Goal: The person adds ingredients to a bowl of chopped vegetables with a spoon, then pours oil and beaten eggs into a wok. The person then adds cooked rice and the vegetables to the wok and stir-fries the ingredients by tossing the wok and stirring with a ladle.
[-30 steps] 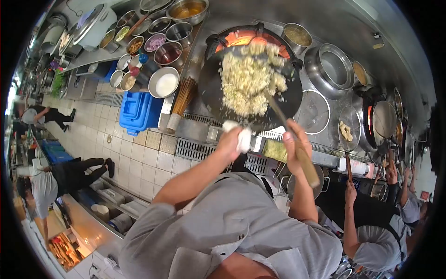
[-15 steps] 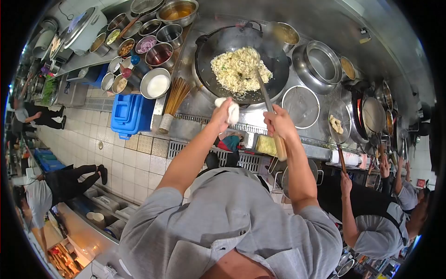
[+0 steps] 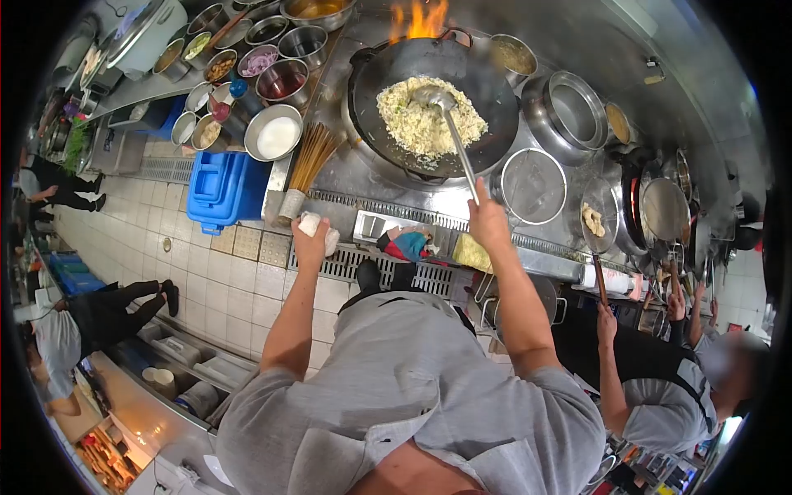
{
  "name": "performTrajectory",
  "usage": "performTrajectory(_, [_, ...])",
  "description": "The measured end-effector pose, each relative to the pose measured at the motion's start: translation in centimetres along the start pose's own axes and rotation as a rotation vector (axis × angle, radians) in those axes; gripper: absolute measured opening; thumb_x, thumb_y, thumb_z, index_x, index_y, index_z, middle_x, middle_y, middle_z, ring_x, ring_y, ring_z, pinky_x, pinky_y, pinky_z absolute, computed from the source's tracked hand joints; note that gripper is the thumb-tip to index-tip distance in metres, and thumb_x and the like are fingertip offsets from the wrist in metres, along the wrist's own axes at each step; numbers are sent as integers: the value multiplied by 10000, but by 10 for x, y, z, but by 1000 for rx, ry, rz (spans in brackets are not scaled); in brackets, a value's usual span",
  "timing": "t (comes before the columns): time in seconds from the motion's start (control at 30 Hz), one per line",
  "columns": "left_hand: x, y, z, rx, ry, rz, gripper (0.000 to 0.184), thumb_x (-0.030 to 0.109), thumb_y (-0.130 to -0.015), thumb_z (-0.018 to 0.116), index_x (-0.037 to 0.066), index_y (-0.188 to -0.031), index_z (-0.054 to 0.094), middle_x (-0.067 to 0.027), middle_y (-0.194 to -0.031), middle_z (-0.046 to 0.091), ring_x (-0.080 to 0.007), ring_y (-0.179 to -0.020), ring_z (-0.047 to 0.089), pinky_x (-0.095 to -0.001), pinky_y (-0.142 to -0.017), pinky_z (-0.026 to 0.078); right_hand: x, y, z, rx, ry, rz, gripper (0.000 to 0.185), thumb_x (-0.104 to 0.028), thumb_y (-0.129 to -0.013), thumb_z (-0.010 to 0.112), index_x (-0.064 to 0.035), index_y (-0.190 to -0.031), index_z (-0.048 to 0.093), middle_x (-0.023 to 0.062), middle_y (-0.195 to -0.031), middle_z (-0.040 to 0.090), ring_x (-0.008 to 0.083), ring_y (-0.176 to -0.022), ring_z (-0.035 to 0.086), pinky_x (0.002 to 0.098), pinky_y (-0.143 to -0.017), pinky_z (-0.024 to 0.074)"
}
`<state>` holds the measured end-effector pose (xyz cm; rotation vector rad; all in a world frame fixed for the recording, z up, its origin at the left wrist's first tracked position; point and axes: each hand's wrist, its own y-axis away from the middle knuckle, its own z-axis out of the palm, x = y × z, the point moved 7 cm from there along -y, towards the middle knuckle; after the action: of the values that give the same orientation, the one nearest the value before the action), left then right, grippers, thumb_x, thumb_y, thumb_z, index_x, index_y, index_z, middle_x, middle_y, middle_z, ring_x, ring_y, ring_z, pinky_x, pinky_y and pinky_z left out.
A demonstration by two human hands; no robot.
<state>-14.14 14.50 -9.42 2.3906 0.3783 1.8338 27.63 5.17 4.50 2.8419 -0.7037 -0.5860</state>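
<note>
Fried rice point(image 3: 425, 132) lies in a black wok point(image 3: 495, 124) on the stove, with orange flames point(image 3: 419, 18) rising at its far edge. My right hand point(image 3: 488, 221) is closed round the handle of a metal ladle point(image 3: 445, 103), whose bowl rests on the rice. My left hand point(image 3: 310, 241) grips a white cloth point(image 3: 318, 229), away from the wok, just below a bamboo brush point(image 3: 309, 169). Nothing touches the wok's near rim.
Bowls of ingredients, one with white powder point(image 3: 277, 135), stand at the upper left above a blue bin point(image 3: 224, 191). Right of the wok are a round strainer point(image 3: 534, 188) and steel pots point(image 3: 571, 111). A co-worker point(image 3: 668, 404) holds a strainer handle at the right.
The wok has come down onto the stove and the rice has settled in it. My left hand has moved away to the left with the cloth. Flames now show behind the wok.
</note>
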Motion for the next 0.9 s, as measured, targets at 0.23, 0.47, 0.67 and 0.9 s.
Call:
performTrajectory(0.23, [6, -15, 16, 10, -180, 72, 591, 297, -823, 787, -7, -1206, 455, -221, -1066, 641, -338, -969, 642, -417, -871, 492, -32, 91, -121, 24, -908, 130, 482, -189, -1025, 500, -75, -1485, 410, 69, -712, 570, 177, -475, 542, 312, -414, 431])
performTrajectory(0.47, [3, -14, 19, 12, -203, 114, 571, 280, -823, 777, 2, -1206, 458, -239, -1045, 653, -392, -949, 650, -446, -851, 496, -6, 86, -29, -412, -1909, 383, 361, -249, -1040, 479, -65, -1350, 508, 26, -680, 499, 73, -386, 368, 247, -340, 349])
performTrajectory(0.67, [16, -7, 15, -10, -281, 87, 563, 277, -831, 769, 8, -1210, 452, -211, -1049, 647, -336, -963, 648, -416, -858, 495, 0, -20, -11, -182, -1005, 298, 415, -258, -1009, 547, -55, -1370, 514, 38, -668, 522, 106, -431, 452, 294, -392, 393])
performTrajectory(0.9, [10, -10, 17, 5, -202, 112, 539, 251, -833, 763, 0, -1205, 464, -203, -1039, 650, -321, -955, 645, -408, -857, 498, -32, 58, -60, -256, -1102, 290, 351, -251, -1001, 570, -66, -1299, 557, 24, -582, 514, 111, -374, 431, 289, -363, 373])
